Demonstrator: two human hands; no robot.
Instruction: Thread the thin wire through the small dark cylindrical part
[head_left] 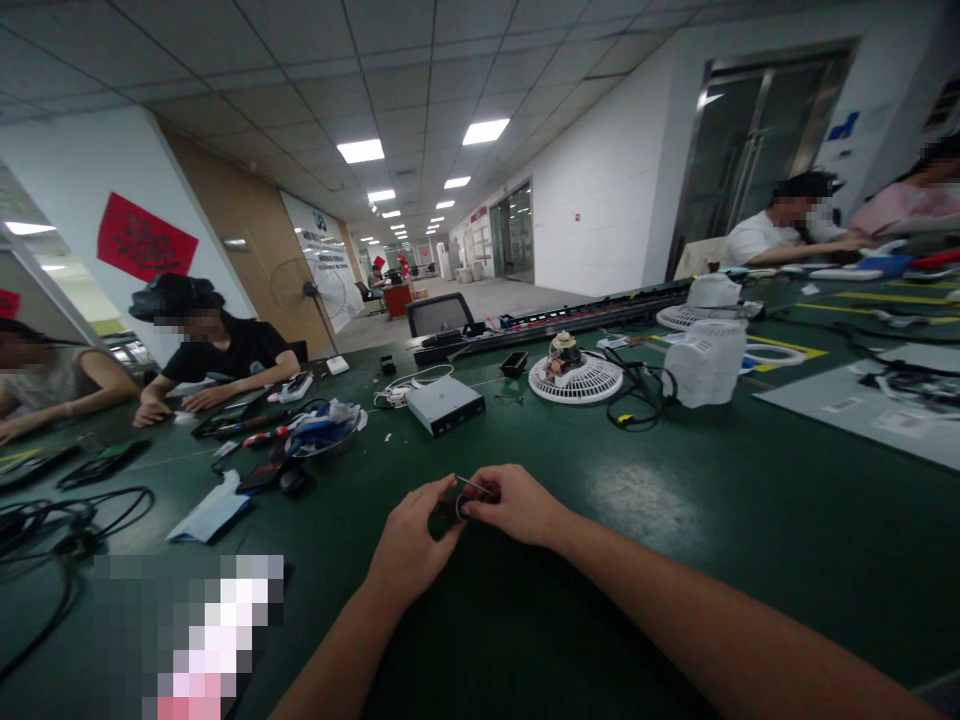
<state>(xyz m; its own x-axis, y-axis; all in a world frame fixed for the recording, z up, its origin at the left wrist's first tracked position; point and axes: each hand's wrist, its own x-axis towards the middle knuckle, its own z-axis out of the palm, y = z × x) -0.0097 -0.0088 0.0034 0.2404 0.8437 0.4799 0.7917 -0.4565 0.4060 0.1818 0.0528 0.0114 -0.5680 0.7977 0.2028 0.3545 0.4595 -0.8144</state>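
L hand (414,530) is pinching small round part (460,507), R hand (521,503) is pinching thin rod (474,486), both over surface (750,520), approx. centre. Part is prob. handling light, stiff, poss. slippery; rim is seemingly offering best hold.

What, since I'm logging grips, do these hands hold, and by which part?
The right hand pinches a thin rod near its right end. A small round part sits between it and the left hand; its exact hold is unclear.
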